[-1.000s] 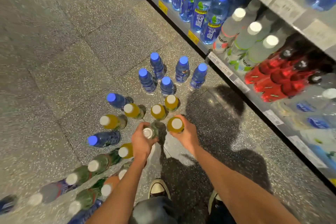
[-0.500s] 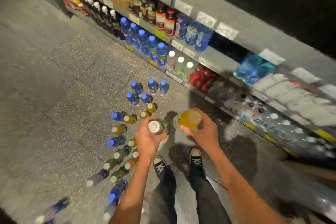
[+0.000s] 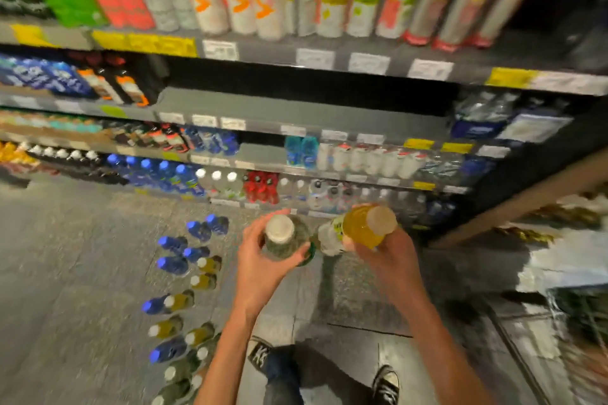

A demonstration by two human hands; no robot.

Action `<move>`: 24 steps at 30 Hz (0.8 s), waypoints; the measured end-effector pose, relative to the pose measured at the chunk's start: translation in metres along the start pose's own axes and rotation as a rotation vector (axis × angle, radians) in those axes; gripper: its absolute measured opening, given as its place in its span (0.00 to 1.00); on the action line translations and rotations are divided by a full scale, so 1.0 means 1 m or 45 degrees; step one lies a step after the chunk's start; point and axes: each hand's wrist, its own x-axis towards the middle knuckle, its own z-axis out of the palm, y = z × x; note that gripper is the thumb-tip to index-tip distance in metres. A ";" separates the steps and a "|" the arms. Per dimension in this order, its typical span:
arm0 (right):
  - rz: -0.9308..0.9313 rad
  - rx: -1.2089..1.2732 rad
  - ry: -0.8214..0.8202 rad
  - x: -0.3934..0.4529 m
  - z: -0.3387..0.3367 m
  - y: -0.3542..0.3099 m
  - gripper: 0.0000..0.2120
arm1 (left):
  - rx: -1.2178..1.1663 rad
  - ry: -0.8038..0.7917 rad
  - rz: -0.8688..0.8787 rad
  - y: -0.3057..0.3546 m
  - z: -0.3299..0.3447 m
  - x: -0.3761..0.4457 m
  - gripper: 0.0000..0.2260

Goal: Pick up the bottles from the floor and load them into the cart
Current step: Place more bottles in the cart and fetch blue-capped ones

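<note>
Not far along, from the looks of it. The left hand has its fingers wrapped around a greenish bottle, and the right hand grips a yellow bottle, both held up at about waist height and clear of the floor. Plenty left though: a whole line of blue-capped and yellowish bottles on the floor is waiting to the left of the feet. What might be the cart sits at the far right edge, too blurry to tell what's inside. Speckled grey stone tiles underfoot, shop aisle, drink shelves stacked several rows high right ahead.
</note>
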 end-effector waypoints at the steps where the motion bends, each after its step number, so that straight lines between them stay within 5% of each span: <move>1: -0.009 0.014 0.036 -0.007 -0.025 0.001 0.24 | -0.022 -0.034 0.024 0.013 0.020 -0.006 0.27; 8: -0.031 0.347 0.368 -0.075 -0.216 0.002 0.30 | -0.178 -0.173 0.063 0.109 0.197 -0.060 0.18; 11: -0.027 0.474 0.534 -0.109 -0.292 0.013 0.28 | -0.265 -0.320 -0.005 0.135 0.271 -0.083 0.22; 19: 0.054 0.541 1.000 -0.183 -0.436 0.054 0.23 | -0.178 -0.993 0.151 0.193 0.443 -0.122 0.18; 24: 0.146 0.559 1.344 -0.222 -0.500 0.081 0.33 | -0.054 -1.317 0.260 0.208 0.545 -0.129 0.18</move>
